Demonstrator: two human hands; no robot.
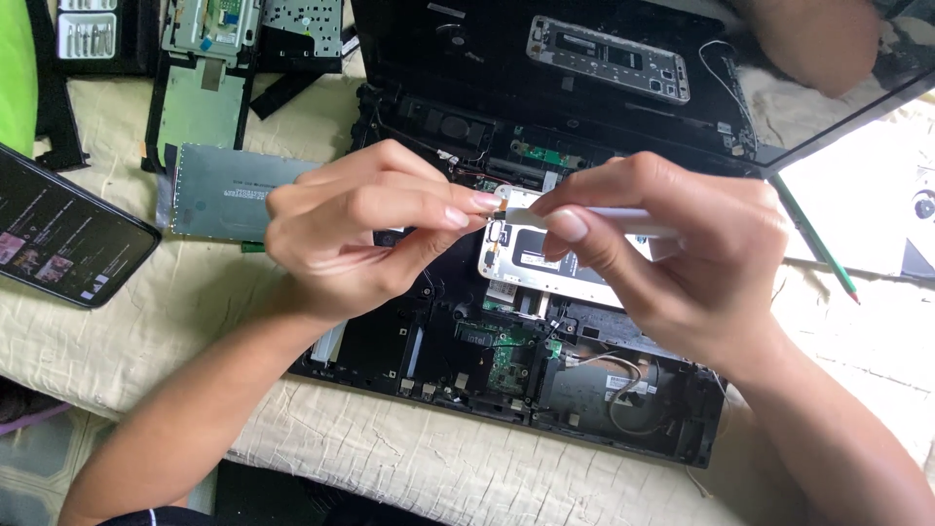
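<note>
Over an opened laptop (623,409) on a pale quilted cloth (409,458), the left hand (360,229) pinches a small part (500,214) at its fingertips, the right hand (662,263) pinches a white tool (633,222) beside it. A phone (63,239) lies left, a green pencil (813,239) right, metal panels (224,190) far left.

Lit phone screen (68,234) (dark, rectangular) far left
</note>
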